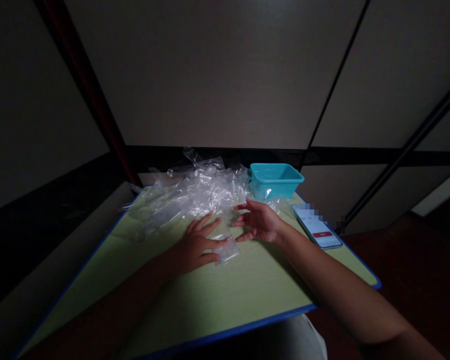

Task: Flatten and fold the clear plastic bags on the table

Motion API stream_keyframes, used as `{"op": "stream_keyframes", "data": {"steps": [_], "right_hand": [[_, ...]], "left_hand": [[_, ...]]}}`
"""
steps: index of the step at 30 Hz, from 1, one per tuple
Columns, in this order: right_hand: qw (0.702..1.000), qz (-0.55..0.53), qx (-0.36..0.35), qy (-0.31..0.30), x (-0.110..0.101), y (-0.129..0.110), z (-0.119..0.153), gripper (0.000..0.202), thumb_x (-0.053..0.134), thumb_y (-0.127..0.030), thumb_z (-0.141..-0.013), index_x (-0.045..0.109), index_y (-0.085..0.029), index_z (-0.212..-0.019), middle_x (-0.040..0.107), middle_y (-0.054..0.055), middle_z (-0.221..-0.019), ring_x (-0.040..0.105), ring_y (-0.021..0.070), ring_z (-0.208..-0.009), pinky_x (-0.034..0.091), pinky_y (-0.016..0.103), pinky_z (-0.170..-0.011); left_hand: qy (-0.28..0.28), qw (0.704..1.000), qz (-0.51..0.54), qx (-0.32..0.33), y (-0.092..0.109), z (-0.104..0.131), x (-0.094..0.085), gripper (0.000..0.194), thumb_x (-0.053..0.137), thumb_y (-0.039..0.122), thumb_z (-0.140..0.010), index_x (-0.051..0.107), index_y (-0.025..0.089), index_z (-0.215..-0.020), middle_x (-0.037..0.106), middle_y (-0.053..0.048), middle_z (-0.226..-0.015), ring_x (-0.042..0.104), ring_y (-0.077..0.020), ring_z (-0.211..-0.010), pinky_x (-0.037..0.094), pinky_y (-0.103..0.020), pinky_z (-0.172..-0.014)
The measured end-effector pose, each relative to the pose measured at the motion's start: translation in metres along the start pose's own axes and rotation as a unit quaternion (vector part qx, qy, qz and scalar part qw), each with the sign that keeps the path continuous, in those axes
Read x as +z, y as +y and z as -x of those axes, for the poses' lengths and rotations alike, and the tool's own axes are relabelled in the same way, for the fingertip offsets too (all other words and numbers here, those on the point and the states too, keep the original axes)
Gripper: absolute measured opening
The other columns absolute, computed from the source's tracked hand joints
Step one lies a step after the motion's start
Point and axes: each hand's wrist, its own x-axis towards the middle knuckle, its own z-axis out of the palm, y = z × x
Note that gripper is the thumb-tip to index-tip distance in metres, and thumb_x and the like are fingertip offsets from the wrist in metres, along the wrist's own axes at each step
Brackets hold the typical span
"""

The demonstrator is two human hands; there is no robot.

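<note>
A small folded clear plastic bag [229, 251] lies flat on the light green table [195, 305]. My left hand [199, 246] rests beside it with fingers spread, and its fingertips touch the bag's left part. Just up and to the right of the bag is my right hand [260, 222], held sideways with its fingers apart and nothing visible in them. Beyond both hands spreads a loose heap of clear plastic bags [206, 187], crumpled and shiny.
At the table's back right stands a turquoise plastic basin [275, 187]. A phone [317, 227] with a lit screen lies by the right edge. Pale panels [225, 75] rise behind the table, and the table has a blue rim.
</note>
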Motion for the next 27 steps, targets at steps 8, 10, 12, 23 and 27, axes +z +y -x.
{"op": "stream_keyframes", "data": {"steps": [8,10,12,23,27], "right_hand": [[1.000,0.026,0.005,0.011,0.009,0.007,0.000,0.049,0.018,-0.055,-0.092,0.051,-0.020,-0.097,0.046,0.001,-0.076,0.052,0.0168,-0.072,0.051,0.038,-0.058],[0.999,0.041,0.002,0.023,0.012,0.009,0.001,0.047,0.019,-0.053,-0.092,0.051,-0.020,-0.099,0.046,0.001,-0.077,0.052,0.0163,-0.071,0.051,0.034,-0.054],[0.998,0.054,-0.008,0.040,0.015,0.011,0.002,0.044,0.020,-0.052,-0.092,0.050,-0.020,-0.101,0.045,0.002,-0.080,0.052,0.0165,-0.072,0.050,0.031,-0.052],[0.984,0.156,-0.021,0.085,0.020,0.020,0.010,0.042,0.025,-0.055,-0.091,0.047,-0.024,-0.111,0.043,0.005,-0.098,0.054,0.0105,-0.062,0.051,0.028,-0.049],[0.982,0.181,-0.011,0.048,0.021,0.021,0.008,0.038,0.029,-0.050,-0.092,0.048,-0.023,-0.111,0.045,0.003,-0.089,0.051,0.0076,-0.052,0.052,0.028,-0.046]], "left_hand": [[0.016,1.000,0.011,-0.019,-0.003,-0.001,0.004,0.051,0.066,0.049,-0.073,0.054,0.041,-0.122,0.024,-0.003,-0.150,0.006,-0.0397,-0.136,0.014,-0.057,-0.104],[0.008,1.000,0.006,-0.027,-0.005,0.000,0.005,0.052,0.066,0.049,-0.073,0.054,0.039,-0.122,0.022,-0.003,-0.150,0.006,-0.0395,-0.136,0.014,-0.056,-0.105],[-0.001,0.999,-0.001,-0.034,-0.005,0.001,0.006,0.053,0.066,0.049,-0.073,0.053,0.038,-0.124,0.019,-0.002,-0.151,0.005,-0.0389,-0.136,0.014,-0.054,-0.106],[-0.010,0.998,-0.036,-0.045,-0.004,0.004,0.006,0.057,0.061,0.053,-0.076,0.047,0.039,-0.129,0.017,-0.004,-0.151,0.006,-0.0390,-0.136,0.012,-0.058,-0.104],[-0.003,0.998,-0.056,-0.042,-0.006,0.005,0.007,0.055,0.060,0.052,-0.077,0.048,0.038,-0.128,0.018,-0.005,-0.151,0.008,-0.0395,-0.136,0.013,-0.059,-0.103]]}}
